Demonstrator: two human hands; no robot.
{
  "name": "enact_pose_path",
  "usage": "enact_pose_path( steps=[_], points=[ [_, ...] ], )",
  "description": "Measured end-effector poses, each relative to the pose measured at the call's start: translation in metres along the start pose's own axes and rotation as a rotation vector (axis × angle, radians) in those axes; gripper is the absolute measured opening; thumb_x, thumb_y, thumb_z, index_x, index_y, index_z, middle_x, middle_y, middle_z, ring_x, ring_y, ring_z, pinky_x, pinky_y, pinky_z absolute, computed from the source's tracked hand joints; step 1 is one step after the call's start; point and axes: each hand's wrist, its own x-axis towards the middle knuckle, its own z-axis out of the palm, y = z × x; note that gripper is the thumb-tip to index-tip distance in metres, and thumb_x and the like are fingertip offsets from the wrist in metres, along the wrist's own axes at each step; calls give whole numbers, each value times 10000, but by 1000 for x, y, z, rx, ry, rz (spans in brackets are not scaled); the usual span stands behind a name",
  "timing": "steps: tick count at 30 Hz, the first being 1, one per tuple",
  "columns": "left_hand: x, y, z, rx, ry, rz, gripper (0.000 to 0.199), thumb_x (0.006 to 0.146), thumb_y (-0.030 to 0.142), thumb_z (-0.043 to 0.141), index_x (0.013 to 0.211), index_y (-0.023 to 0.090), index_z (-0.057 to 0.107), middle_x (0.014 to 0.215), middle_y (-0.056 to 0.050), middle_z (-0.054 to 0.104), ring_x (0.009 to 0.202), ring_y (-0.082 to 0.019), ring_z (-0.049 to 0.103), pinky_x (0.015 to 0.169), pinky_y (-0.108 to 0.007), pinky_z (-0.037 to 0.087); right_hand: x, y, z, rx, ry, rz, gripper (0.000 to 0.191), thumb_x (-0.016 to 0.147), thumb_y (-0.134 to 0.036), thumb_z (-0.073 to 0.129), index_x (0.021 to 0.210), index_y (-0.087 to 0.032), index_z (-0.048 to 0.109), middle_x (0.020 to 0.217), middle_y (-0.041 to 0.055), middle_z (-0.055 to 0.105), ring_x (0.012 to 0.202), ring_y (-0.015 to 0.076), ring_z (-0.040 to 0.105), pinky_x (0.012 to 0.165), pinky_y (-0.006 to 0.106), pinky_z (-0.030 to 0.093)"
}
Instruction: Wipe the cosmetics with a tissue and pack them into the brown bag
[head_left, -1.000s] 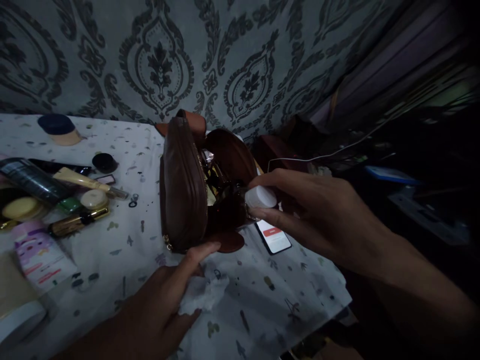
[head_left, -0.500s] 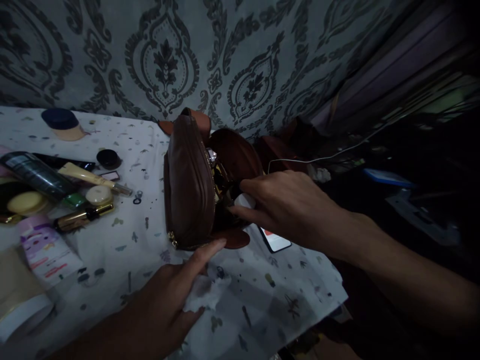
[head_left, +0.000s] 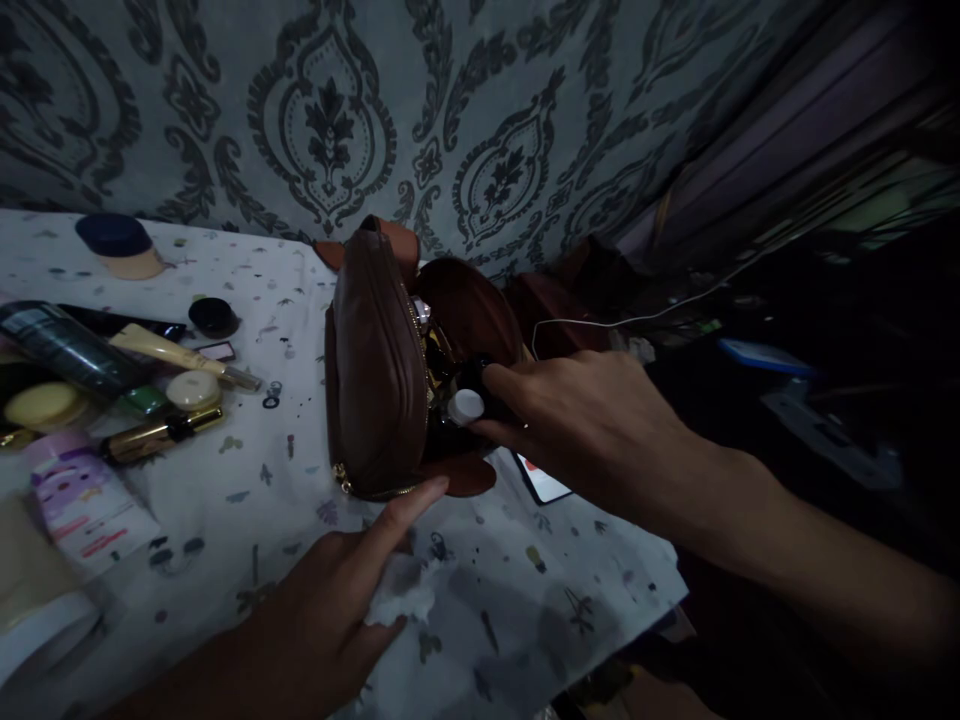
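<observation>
A brown leather bag (head_left: 379,370) lies unzipped on the patterned white cloth, with small gold and dark items inside it. My right hand (head_left: 577,410) is at the bag's opening, thumb and fingers bent around something too dark to make out. Just left of its fingertips is a round white cap (head_left: 466,405) in the opening. My left hand (head_left: 352,580) rests on the cloth, fingers apart, its index fingertip at the bag's lower edge. Under that hand shows a crumpled white tissue (head_left: 409,590).
On the left lie cosmetics: a dark green tube (head_left: 75,350), a purple-capped tube (head_left: 86,500), a gold tube (head_left: 161,435) and a blue-lidded jar (head_left: 120,245). A phone (head_left: 545,482) is partly under my right hand. A white cable (head_left: 645,318) runs behind the bag.
My right hand has shifted slightly right and down, and the white cap now shows clear of its fingertips. The left hand has stayed in place.
</observation>
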Motion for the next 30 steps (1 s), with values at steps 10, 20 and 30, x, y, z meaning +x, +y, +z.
enact_pose_path(
  steps=[10,20,30],
  points=[
    [2,-5,3,11,36,33,811,923,175,498,1569,413,69,1625,19,293,1398,-272,445,1095,-417,462,11,1,12,66,228,-395,79,892,-124,573,852,-138,639,880,100,640,785,191,524,610,291,318],
    [5,-12,3,12,14,51,813,913,190,513,1573,393,84,1610,-19,334,1381,-268,468,1093,-419,451,13,8,5,60,65,-426,109,873,-86,585,866,-148,674,838,86,632,736,182,533,579,289,298],
    [4,-4,8,1,76,-11,714,951,244,467,1562,414,141,1599,2,356,1299,-249,541,1043,-371,474,15,6,17,99,178,-412,81,928,-121,546,942,-132,625,869,87,623,763,181,512,601,287,296]
  ],
)
